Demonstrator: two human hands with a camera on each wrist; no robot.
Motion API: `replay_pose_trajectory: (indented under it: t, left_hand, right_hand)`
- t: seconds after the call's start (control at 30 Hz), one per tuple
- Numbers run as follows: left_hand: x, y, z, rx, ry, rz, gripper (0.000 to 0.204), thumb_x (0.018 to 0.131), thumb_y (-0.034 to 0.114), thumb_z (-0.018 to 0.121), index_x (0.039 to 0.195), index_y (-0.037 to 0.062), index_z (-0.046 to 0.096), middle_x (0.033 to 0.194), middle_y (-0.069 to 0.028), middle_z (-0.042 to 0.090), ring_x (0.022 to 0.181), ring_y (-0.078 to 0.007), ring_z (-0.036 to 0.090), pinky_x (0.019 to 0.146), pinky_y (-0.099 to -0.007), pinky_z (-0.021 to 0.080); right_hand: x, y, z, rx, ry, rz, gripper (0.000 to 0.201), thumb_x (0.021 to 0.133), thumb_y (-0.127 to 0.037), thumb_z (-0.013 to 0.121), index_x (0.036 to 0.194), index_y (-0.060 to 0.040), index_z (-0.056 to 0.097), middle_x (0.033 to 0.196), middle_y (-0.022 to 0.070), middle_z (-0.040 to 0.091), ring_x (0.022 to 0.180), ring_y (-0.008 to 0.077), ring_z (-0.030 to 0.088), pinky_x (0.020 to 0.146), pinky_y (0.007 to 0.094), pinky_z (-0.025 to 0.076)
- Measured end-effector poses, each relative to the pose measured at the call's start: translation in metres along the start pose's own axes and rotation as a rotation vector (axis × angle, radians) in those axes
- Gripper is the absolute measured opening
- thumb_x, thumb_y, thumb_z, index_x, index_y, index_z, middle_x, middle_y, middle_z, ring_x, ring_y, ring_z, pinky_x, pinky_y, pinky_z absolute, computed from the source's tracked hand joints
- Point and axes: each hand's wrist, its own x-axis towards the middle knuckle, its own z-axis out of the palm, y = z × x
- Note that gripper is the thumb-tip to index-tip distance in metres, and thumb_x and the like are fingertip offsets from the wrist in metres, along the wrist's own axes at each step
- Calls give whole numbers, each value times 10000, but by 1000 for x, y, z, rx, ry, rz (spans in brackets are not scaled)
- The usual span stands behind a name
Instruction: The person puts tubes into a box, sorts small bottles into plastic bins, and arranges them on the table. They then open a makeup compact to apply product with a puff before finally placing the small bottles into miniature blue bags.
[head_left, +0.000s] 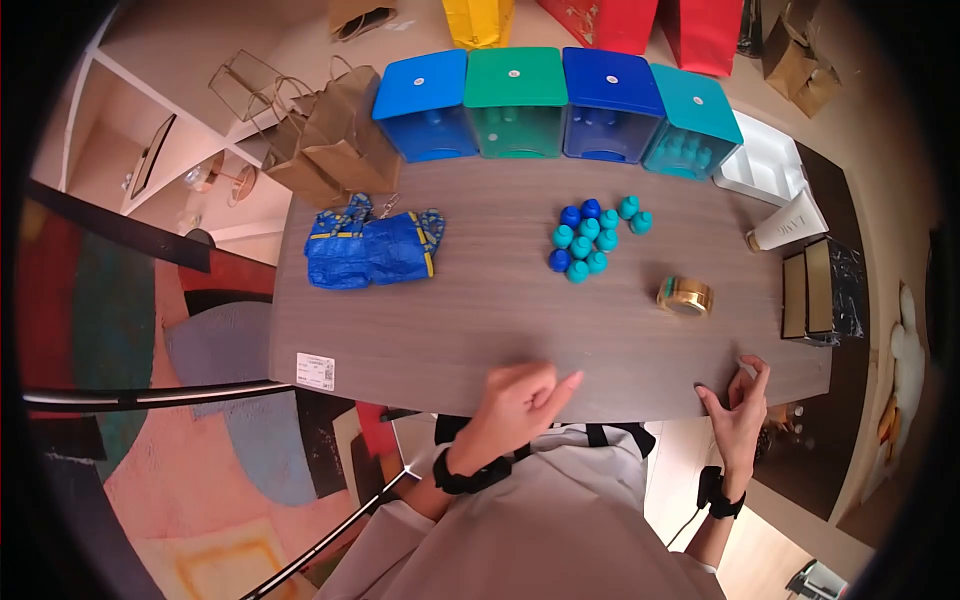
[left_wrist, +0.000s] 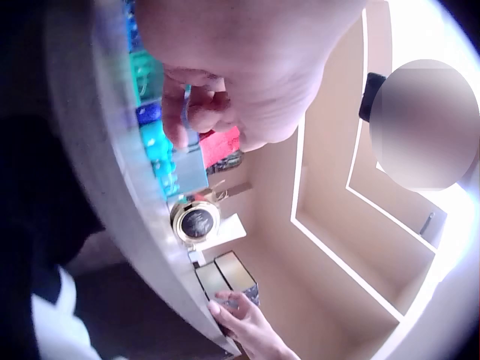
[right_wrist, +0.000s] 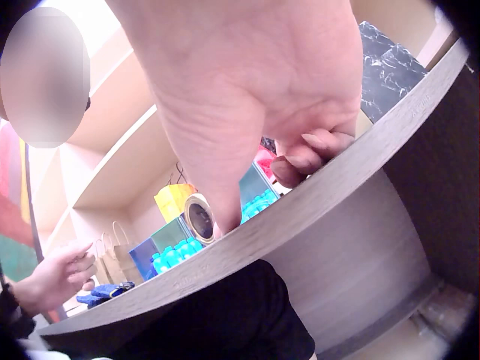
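Observation:
My left hand [head_left: 515, 405] is above the table's front edge, fingers loosely curled, thumb pointing right, holding nothing. My right hand [head_left: 740, 405] is at the front edge further right, thumb and fingers apart with nothing between them. Its fingertips are right at the table edge [right_wrist: 300, 199] in the right wrist view. Nearest to the hands is a round gold tin [head_left: 686, 296] standing on its side. Behind it, in the middle of the table, a cluster of small teal bottle-shaped pieces [head_left: 589, 229] stands with a few dark blue pieces [head_left: 560, 260] among them.
Four coloured lidded bins [head_left: 515, 85] line the back. A blue bag [head_left: 370, 250] lies left, before brown paper bags [head_left: 345, 130]. To the right are a white tray [head_left: 765, 160], a white tube [head_left: 790, 222] and a black-and-gold box [head_left: 820, 292].

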Motion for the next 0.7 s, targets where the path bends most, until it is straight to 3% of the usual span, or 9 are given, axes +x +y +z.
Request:
replay_pose_trajectory:
  t: [0.03, 0.13, 0.2, 0.23, 0.3, 0.33, 0.4, 0.53, 0.7]
  left_hand:
    - [6, 6, -9, 47, 72, 9, 501, 958, 35, 835, 663, 71, 431, 573, -30, 389, 484, -165, 383, 484, -346, 292]
    - [34, 22, -60, 321, 246, -71, 285, 916, 25, 864, 850, 57, 588, 780, -61, 620, 703, -177, 608, 673, -322, 496]
    - [48, 0, -103, 407, 272, -25, 362, 868, 53, 910, 1119, 43, 649, 1106, -139, 705, 1016, -226, 686, 929, -362, 549]
    - [57, -3, -119, 408, 274, -25, 362, 868, 53, 910, 1119, 43, 649, 1106, -139, 705, 1016, -226, 686, 929, -362, 549]
    - [71, -5, -144, 626, 210, -36, 799, 767, 111, 989, 1444, 41, 571, 1413, -200, 646, 1330, -305, 626, 1160, -427, 485]
    - [76, -8, -153, 627, 209, -35, 799, 767, 111, 989, 1444, 41, 571, 1413, -200, 646, 1330, -305, 626, 1160, -427, 485]
    - [83, -16, -166, 786, -6, -53, 1135, 661, 159, 1040, 1618, 56, 437, 1553, -201, 574, 1493, -385, 509, 1271, -496, 390]
    - [98, -25, -175, 849, -170, -58, 1219, 604, 178, 1055, 1639, 67, 420, 1592, -183, 552, 1521, -417, 470, 1312, -522, 344]
    - [114, -40, -182, 918, -334, -164, 1212, 620, 240, 1043, 1645, 72, 419, 1580, -180, 580, 1524, -355, 497, 1380, -533, 216]
  right_hand:
    - [0, 0, 1, 5, -4, -4, 760, 783, -106, 985, 1368, -49, 504, 697, 25, 389, 621, 157, 367, 588, 321, 345]
    - [-1, -1, 1, 41, -3, 16, 737, 815, -76, 956, 1387, -57, 493, 725, -7, 344, 669, 126, 325, 619, 292, 302]
    - [0, -3, 0, 30, -2, 16, 734, 817, -86, 958, 1384, -52, 495, 727, -9, 342, 672, 128, 321, 625, 293, 302]
    - [-1, -3, 1, 31, -1, 15, 734, 817, -86, 958, 1384, -52, 495, 727, -9, 342, 672, 128, 321, 625, 293, 302]
    - [-1, -3, 2, 34, 15, 8, 736, 813, -92, 963, 1382, -52, 499, 727, -10, 341, 672, 132, 320, 629, 295, 302]
    - [-1, -1, 2, 36, 16, 8, 736, 813, -92, 963, 1382, -52, 499, 727, -10, 341, 672, 132, 320, 629, 295, 302]
    - [-1, 2, 3, 26, 29, -27, 766, 781, -122, 996, 1374, -50, 516, 708, 9, 364, 638, 150, 349, 600, 311, 328]
    - [-2, 3, 3, 22, 30, -24, 765, 783, -128, 998, 1375, -47, 521, 709, 7, 362, 637, 148, 345, 598, 311, 323]
    - [-1, 0, 3, 19, 28, 14, 780, 767, -142, 1004, 1383, -47, 535, 702, 11, 367, 628, 147, 348, 589, 312, 321]
